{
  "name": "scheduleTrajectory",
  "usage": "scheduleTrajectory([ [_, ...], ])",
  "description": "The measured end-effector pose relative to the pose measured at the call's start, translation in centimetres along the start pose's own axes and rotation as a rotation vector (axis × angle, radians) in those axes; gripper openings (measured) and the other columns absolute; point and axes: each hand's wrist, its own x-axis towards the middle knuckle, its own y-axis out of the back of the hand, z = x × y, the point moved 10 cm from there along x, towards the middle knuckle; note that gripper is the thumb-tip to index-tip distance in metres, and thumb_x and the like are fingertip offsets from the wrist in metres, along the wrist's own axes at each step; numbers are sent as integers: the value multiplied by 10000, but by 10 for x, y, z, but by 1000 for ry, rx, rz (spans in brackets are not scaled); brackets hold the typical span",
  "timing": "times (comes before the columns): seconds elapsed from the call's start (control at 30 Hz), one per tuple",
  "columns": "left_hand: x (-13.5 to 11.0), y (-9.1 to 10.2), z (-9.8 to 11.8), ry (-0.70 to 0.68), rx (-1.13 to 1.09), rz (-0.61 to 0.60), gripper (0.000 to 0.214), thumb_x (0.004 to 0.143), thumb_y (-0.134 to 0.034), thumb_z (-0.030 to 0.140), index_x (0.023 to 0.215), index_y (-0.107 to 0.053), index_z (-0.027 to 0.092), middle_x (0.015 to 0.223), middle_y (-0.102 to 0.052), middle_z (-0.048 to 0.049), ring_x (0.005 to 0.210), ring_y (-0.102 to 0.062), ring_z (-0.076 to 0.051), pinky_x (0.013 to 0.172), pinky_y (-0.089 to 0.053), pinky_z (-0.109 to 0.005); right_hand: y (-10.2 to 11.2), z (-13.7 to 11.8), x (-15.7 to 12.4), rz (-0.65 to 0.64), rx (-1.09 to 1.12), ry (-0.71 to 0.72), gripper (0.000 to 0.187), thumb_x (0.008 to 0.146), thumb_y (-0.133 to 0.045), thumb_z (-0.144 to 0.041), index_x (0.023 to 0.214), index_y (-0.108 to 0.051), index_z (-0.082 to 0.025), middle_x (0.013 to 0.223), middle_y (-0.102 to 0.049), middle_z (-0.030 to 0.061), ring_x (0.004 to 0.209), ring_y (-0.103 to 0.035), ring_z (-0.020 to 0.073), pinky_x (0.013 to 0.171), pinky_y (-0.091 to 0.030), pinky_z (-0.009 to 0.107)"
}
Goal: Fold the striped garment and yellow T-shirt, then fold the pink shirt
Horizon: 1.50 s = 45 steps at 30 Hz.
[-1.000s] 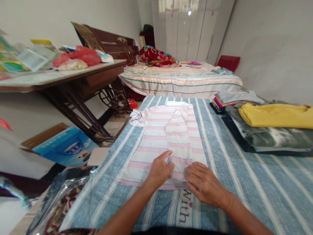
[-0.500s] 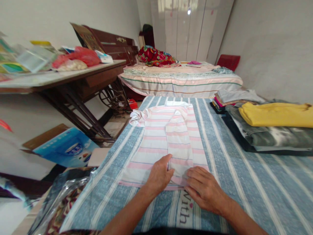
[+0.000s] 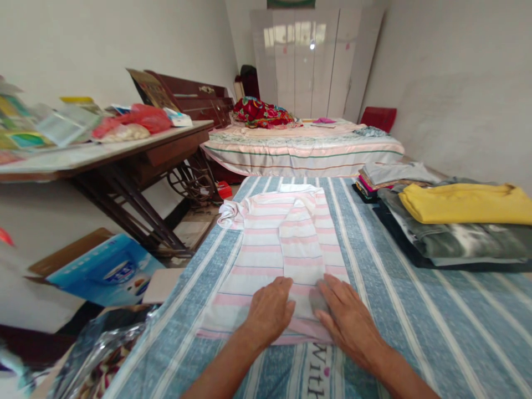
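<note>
A pink-and-white striped shirt lies flat on the blue striped bedsheet, one side folded in over the middle. My left hand rests palm down on the shirt's near hem, fingers stretched out and together. Right beside it my right hand also lies flat on the hem, fingers extended. Neither hand grips anything; both press on the cloth. The shirt's far sleeve bunches at the upper left.
Folded clothes are stacked at the right: a yellow garment on grey-green ones, a smaller pile behind. A sewing-machine table with clutter stands left, a blue box below it. Another bed lies beyond.
Both hands have flattened onto the shirt's near hem; the left thumb no longer lifts the fold. The camera tilted, so the scene sits lower in view.
</note>
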Motion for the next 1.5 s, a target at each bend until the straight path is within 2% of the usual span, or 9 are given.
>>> scheduleTrajectory([
  [0.13,24,22,13,-12,12,92,318,845,-449,212,1140,-557,159,1269,-544,-127,1164,-511,-249,974,-404,-397,15,10,12,105,5,-48,363,880,-460,-286,1189,-561,-123,1293,-522,184,1218,-461,300,980,-399,509],
  [0.27,55,15,22,-55,70,134,399,870,-421,246,1253,-485,156,1453,-344,-125,1329,-318,-249,1057,-306,-417,0,0,17,20,-28,6,431,862,-490,-284,1259,-522,-118,1367,-463,159,1292,-379,298,1035,-342,511],
  [0.47,74,-21,4,24,96,0,611,867,-411,472,1375,-364,134,1507,-197,-158,1391,-135,-311,1085,-158,-550,-39,4,5,-127,-56,-16,592,818,-552,-436,1303,-500,-99,1398,-390,178,1301,-338,368,1008,-331,592],
  [0.63,86,4,0,-2,79,106,509,894,-352,432,1298,-441,136,1446,-346,-157,1348,-274,-277,1072,-228,-507,-30,4,23,-57,-23,-1,580,825,-546,-419,1329,-477,-139,1421,-371,144,1326,-306,336,1046,-303,557],
  [0.77,121,23,-9,20,102,190,507,916,-311,370,1340,-388,103,1481,-279,-154,1376,-207,-260,1087,-223,-470,-31,-5,50,-60,-13,24,603,830,-537,-423,1348,-450,-126,1432,-350,148,1330,-299,327,1059,-298,536],
  [1.0,154,-3,-43,121,145,96,706,878,-294,560,1415,-293,101,1515,-158,-159,1395,-109,-309,1082,-132,-565,-70,3,53,-88,-42,57,758,793,-530,-559,1357,-426,-64,1422,-319,212,1314,-295,385,1020,-325,574],
  [1.17,161,6,-37,100,193,174,627,891,-305,507,1373,-385,115,1505,-204,-159,1390,-135,-316,1079,-146,-565,-81,9,47,51,-48,76,761,774,-519,-607,1347,-452,-111,1418,-341,191,1315,-301,373,1025,-321,560],
  [1.3,191,15,-20,55,183,227,615,899,-282,499,1373,-387,120,1513,-184,-151,1398,-115,-291,1102,-144,-509,-91,11,47,170,-66,96,778,747,-504,-662,1298,-510,-113,1368,-417,202,1274,-363,400,977,-368,576],
  [1.5,250,10,-21,52,177,165,621,909,-239,494,1404,-318,128,1515,-207,-107,1397,-136,-253,1113,-155,-471,-93,17,48,297,-140,31,410,905,-430,-298,1303,-499,-226,1305,-531,92,1220,-469,306,980,-406,479],
])
